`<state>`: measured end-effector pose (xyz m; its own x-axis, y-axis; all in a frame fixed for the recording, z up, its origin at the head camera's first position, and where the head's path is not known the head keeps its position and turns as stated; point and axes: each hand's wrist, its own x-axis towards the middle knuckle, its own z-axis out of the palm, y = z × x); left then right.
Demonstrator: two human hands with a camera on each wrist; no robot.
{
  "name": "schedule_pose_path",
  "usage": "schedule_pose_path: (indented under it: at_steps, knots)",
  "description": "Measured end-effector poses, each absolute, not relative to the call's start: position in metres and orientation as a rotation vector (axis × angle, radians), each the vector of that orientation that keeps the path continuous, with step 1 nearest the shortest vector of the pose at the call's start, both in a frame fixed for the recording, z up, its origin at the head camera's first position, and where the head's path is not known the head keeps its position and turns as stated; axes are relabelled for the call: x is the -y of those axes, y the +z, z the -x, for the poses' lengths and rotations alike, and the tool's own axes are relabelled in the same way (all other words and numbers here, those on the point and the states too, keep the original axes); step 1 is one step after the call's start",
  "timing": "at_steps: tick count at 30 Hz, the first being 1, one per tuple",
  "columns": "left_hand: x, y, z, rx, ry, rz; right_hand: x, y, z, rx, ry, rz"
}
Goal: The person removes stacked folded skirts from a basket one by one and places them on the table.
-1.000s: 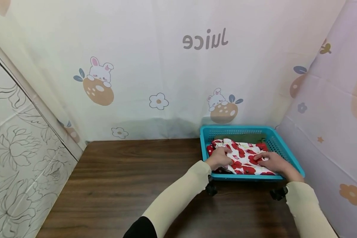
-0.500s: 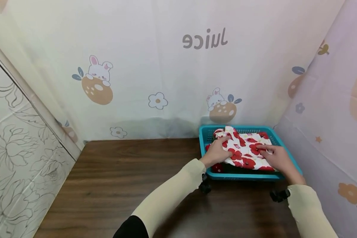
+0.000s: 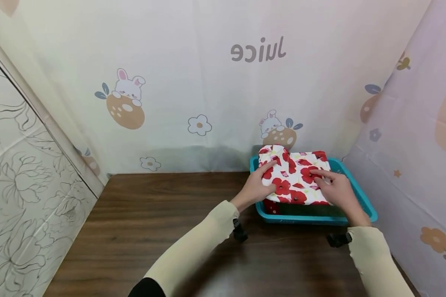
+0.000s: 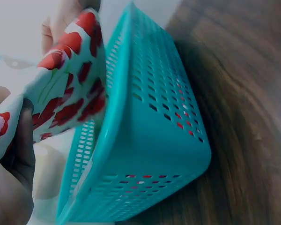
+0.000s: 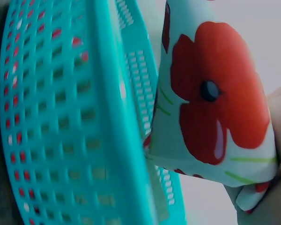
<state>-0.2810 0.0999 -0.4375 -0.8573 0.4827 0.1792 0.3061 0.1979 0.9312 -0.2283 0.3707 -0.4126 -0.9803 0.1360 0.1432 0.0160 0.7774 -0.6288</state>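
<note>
Red poppies on white: the folded cloth sits raised over the teal basket, its near edge above the basket's front rim and its far edge up against the curtain. I have both hands on it. My left hand grips the cloth's left side, thumb on top and fingers curled under the fold. My right hand holds the right side the same way, with fingers laid over the top of the print. So each grip is closed on the cloth, one at either end.

From the left wrist view I see the cloth hanging just inside the basket's upper edge, with my left fingers pinching its corner. The basket wall shows red through its holes low down, so more printed fabric lies inside. I cannot tell whether that is part of the same piece.

From the right wrist view the cloth is a thick folded wad, clear of the basket rim and just beside it. My right hand is only at the frame's edge there, wrapped round the fold.

The basket stands on the dark wooden surface, at its far right corner, close to the curtain behind and the printed sheet on the right. Both my forearms wear cream sleeves, each with a small black camera at the wrist. A tiled wall with a flower pattern runs along the left.
</note>
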Motion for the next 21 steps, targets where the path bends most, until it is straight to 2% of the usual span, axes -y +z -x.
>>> schedule_pose_path:
  at_steps: [6, 21]
  knots:
    - [-0.064, -0.445, 0.279, -2.292, 1.81, -0.854, -0.345, -0.404, 0.23, 2.771, 0.973, -0.033]
    - [0.026, -0.435, 0.287, -2.384, 1.854, -0.821, -0.265, -0.398, 0.262, 2.728, 1.071, -0.235]
